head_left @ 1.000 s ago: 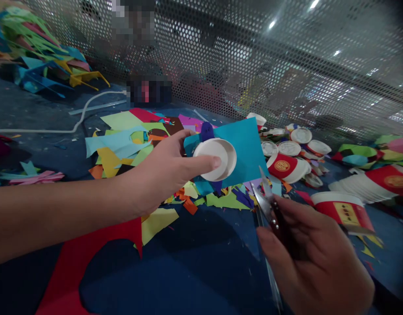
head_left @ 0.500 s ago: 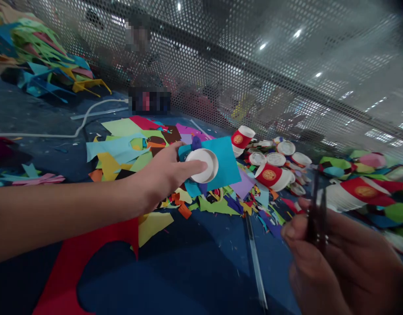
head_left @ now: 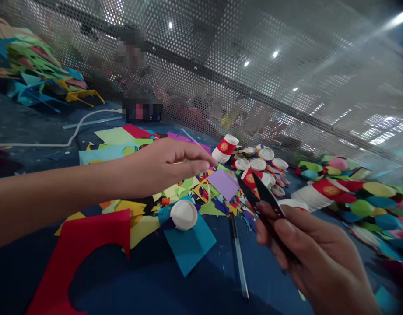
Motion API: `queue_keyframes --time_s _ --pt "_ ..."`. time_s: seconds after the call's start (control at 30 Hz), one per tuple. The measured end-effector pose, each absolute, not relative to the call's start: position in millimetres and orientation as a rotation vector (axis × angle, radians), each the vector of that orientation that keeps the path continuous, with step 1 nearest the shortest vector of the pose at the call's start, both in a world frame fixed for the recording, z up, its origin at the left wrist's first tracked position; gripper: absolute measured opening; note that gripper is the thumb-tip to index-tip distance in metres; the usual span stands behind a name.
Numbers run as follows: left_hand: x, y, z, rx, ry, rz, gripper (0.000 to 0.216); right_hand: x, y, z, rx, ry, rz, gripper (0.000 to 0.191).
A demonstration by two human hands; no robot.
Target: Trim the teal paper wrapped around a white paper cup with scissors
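Presently the left hand stretches over paper scraps, thumb slightly apart from straight fingers. The right hand grips scissors above the table, slanting lengthwise, 2 parted blades pointing forward-left.

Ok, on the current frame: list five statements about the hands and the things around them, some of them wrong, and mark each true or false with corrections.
1. The right hand holds scissors. True.
2. A white round piece lies over the blue card. True.
3. The left hand is gripping the white round piece. False: the piece is apart from that hand, nearer the bottom of the picture.
4. The red sheet has a curved cut-out edge. True.
5. The blades of the scissors are closed together. False: their tips are spread apart.
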State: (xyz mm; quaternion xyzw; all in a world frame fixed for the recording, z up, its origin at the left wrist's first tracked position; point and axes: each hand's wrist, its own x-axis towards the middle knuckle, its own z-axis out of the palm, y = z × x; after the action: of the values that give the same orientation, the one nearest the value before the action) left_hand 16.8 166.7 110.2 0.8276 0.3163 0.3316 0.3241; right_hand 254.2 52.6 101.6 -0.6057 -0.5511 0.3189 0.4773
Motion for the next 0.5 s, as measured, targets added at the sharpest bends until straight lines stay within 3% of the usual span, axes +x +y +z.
queue_keyframes --time_s 0.1,0.3,0.5 --pt "18 156 118 2.150 0.701 0.888 0.022 250 52 102 -1.509 -1.401 0.853 0.050" --pt "23 147 111 2.094 0.633 0.985 0.006 244 52 100 -1.482 -1.504 0.905 0.047" --pt "18 154 114 2.245 0.617 1.025 0.007 247 54 100 -1.474 -1.476 1.010 0.053"
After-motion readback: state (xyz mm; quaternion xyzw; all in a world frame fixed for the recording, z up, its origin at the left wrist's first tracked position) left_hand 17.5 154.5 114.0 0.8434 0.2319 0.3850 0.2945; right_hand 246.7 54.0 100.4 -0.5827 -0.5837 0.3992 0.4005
